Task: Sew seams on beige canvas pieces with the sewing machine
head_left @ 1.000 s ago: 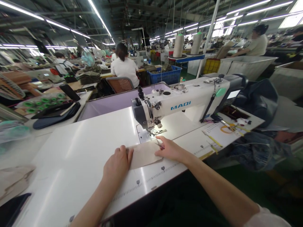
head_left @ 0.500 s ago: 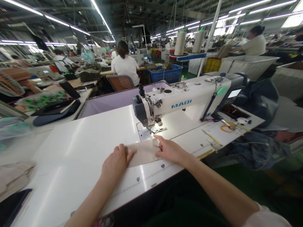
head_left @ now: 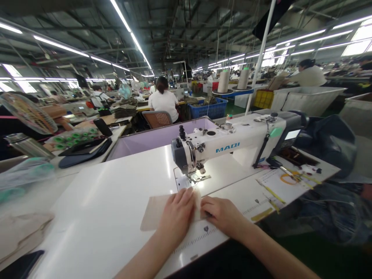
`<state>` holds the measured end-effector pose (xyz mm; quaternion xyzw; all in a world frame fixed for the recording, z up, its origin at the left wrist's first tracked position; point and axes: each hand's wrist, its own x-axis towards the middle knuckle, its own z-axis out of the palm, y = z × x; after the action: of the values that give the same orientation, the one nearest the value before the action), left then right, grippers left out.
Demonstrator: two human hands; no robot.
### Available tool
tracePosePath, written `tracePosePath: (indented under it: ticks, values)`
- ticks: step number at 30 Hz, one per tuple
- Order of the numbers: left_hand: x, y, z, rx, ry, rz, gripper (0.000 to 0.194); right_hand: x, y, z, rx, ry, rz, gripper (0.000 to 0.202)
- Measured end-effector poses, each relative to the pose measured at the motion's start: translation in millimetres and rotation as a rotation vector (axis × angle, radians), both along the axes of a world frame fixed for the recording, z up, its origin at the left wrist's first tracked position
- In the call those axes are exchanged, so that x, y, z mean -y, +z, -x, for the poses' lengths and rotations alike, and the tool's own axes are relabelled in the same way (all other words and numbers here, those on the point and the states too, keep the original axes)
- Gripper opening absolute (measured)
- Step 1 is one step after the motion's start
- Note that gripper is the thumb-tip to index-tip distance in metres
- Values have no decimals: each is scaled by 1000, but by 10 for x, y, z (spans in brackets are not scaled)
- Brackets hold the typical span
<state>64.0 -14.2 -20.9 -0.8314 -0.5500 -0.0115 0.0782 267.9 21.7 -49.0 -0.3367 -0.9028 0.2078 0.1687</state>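
A beige fabric piece (head_left: 152,212) lies flat on the white sewing table, just in front of the sewing machine's needle area (head_left: 193,176). My left hand (head_left: 178,215) rests on it, fingers stretched out together and pressing down. At the fabric's right edge, my right hand (head_left: 225,216) is closed, its fingers curled and touching the cloth. Something small and dark shows under those fingers, too hidden to name. The white sewing machine (head_left: 212,149) stands behind both hands with its lamp lit.
Scissors and yellow tape lie on a paper sheet (head_left: 269,186) at the right. More beige fabric (head_left: 21,234) and a dark flat object (head_left: 21,265) lie at the left. A lilac-walled bin (head_left: 136,141) adjoins the table's back. A person in white (head_left: 163,102) sits beyond.
My left hand has moved right across the fabric, towards its right end. My right hand has drawn back from the needle area and its pointing finger has curled in. The view has tilted up.
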Motion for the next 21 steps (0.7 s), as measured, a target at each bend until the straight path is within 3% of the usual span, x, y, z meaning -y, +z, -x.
tracePosePath:
  ticks: [2, 5, 12, 21]
  values:
    - [-57, -143, -49, 47, -53, -58, 39, -24, -18, 9, 12, -1, -10, 14]
    - [-165, -259, -20, 75, 0, -118, 38, -94, -18, 51, -5, -8, -14, 20]
    - [-358, -173, 59, 79, 38, -60, 38, -278, 36, 149, -47, -18, 23, 26]
    - [-398, -226, 76, 81, 56, -90, 39, -302, -12, 152, -94, -35, 43, 25]
